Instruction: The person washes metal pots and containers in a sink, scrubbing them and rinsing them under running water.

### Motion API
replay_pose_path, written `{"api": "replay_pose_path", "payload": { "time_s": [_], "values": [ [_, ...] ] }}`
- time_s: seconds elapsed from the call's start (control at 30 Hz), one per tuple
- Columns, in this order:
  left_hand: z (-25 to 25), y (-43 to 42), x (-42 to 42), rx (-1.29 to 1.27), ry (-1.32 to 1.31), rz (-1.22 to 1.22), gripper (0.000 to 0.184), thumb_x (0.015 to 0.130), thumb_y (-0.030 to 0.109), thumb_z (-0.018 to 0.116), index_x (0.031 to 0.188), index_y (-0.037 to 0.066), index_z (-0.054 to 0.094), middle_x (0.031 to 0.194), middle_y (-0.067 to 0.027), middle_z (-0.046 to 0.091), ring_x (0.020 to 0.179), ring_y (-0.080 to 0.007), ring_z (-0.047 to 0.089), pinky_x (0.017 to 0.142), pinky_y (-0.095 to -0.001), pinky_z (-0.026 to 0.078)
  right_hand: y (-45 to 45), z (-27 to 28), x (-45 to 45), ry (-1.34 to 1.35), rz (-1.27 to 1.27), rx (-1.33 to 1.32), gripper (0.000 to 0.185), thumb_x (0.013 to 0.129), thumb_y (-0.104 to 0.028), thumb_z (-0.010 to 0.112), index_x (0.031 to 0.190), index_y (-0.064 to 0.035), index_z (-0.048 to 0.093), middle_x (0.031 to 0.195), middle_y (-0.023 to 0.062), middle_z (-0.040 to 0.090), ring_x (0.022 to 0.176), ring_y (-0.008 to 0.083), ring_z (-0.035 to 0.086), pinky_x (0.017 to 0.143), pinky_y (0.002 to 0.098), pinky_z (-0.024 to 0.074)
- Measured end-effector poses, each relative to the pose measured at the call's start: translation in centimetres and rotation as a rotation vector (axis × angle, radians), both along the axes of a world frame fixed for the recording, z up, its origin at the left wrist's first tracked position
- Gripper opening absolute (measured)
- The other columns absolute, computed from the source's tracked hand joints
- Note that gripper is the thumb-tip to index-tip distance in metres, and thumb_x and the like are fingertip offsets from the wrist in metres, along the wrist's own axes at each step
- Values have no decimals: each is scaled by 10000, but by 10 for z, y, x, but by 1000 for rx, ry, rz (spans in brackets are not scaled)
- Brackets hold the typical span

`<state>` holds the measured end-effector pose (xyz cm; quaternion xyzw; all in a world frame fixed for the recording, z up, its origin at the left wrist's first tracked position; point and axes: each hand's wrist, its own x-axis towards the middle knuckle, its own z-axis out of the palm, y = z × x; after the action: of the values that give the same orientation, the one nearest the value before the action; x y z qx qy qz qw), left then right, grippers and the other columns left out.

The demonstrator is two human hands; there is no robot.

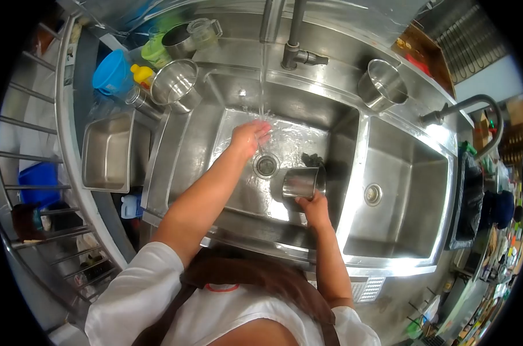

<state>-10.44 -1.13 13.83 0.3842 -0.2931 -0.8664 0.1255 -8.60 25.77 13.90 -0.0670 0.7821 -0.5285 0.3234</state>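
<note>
Water runs from the faucet down into the large left sink basin. My left hand is under the stream, empty, its fingers apart, above and left of the drain. In the right part of the same basin, my right hand is closed on the near side of a metal container, which lies tilted. Behind this container is a dark, crumpled scrap.
Metal pots, a blue container and a yellow bottle stand around the sink's back edge. The right basin has its own curved faucet. A rectangular steel pan sits at the left.
</note>
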Motion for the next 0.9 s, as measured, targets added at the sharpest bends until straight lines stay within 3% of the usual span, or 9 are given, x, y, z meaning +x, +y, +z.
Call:
{"api": "replay_pose_path", "payload": {
  "time_s": [0.13,0.23,0.33,0.37,0.5,0.57,0.67,0.8,0.9],
  "values": [
    [-13,-12,14,163,-125,187,297,794,-27,474,1056,-118,369,1085,-245,449,971,-351,514,841,-401,483,-15,25,-2,2,25,40,272,709,-60,640,946,42,554,842,131,629,767,165,586,695,280,448],
    [-18,-10,36,298,-103,-42,297,770,-97,411,1050,-157,330,1077,-270,414,941,-387,513,862,-367,488,-21,10,0,3,30,-129,226,708,-16,612,927,28,581,851,85,621,759,126,563,691,255,448],
    [-37,0,48,284,-98,-183,213,754,-51,397,953,-107,445,858,-180,536,748,-263,569,660,-330,537,-33,22,-3,-32,-8,-97,203,710,-25,616,904,26,585,835,79,619,743,121,558,676,260,448],
    [-26,9,45,287,-140,-122,204,758,29,402,922,-59,484,780,-113,541,680,-198,547,575,-280,489,-34,0,-4,-73,-62,-177,198,713,-26,614,900,27,582,828,78,618,727,121,557,660,258,448],
    [-3,12,53,383,80,-159,198,771,94,401,901,-25,492,726,-64,509,560,-142,471,471,-233,402,-44,16,-1,-31,-58,-164,215,718,-27,613,922,29,572,826,79,616,721,123,556,659,252,445],
    [7,13,53,268,124,-148,240,798,186,407,919,12,520,695,-6,493,533,-102,403,411,-213,269,-43,13,3,-32,-38,-127,230,719,-30,616,933,35,558,824,84,614,725,127,557,664,251,444],
    [5,13,51,88,29,-159,230,828,208,406,920,35,527,666,1,469,527,-89,392,409,-212,253,-42,15,9,-70,-43,-152,236,721,-30,615,936,41,548,828,94,613,729,131,558,670,255,444],
    [8,25,49,-270,-108,-191,226,859,229,398,907,59,540,619,3,452,507,-79,384,414,-210,265,-42,17,11,-90,-124,-203,235,725,-40,613,934,43,546,827,100,610,732,132,555,672,256,443],
    [12,32,49,-600,-181,-360,240,860,241,417,891,36,536,574,-26,470,516,-123,448,490,-249,375,-40,8,8,-37,-139,-230,245,720,-40,617,941,35,543,819,107,614,721,146,564,667,268,444]
  ]
}}
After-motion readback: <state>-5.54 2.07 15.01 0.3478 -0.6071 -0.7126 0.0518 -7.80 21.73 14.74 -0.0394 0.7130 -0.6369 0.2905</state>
